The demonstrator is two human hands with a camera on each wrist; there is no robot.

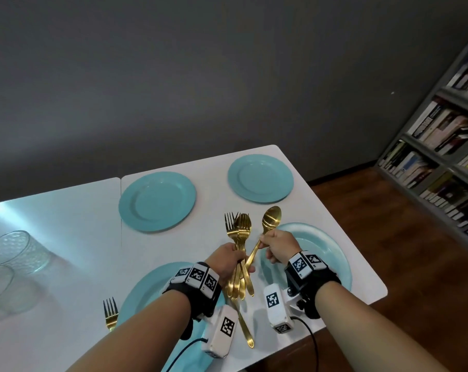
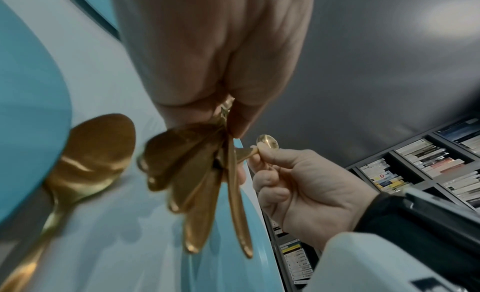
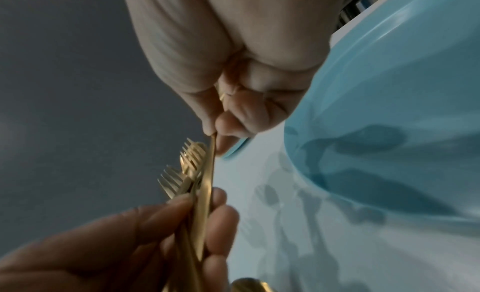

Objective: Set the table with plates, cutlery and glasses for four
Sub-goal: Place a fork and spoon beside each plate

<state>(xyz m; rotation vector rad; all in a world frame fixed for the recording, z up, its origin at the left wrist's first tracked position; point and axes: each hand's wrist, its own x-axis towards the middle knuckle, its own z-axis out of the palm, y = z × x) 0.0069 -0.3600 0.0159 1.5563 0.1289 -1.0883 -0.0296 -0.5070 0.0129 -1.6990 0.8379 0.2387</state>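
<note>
The white table carries most of what the task calls for, though little of it is in its final place. Four teal plates are down. One plate sits toward the far edge, left of the second far plate, which lies near the far right corner. A third plate lies along the right edge under the right arm, and a fourth plate sits at the near edge under the left wrist. So the plates look done.

The clear glasses stand bunched together near the left edge, well apart from every plate. I judge they have yet to be shared out, one to each setting.

Cutlery is the step in hand. At the near plate, one gold fork lies just beside its left rim and a gold spoon lies just beside its right rim, so that setting seems to have its pieces. The other three plates show no cutlery beside them.

The left hand is curled round a bundle of gold cutlery, tines up and handles hanging below the fist; forks show at the top, and the left wrist view shows several handle ends fanned out. The right hand pinches the handle of a single gold spoon between thumb and fingertips, bowl up, its lower end still among the bundle. It appears to be drawing that spoon out, likely for the right-edge plate just below it.
</note>
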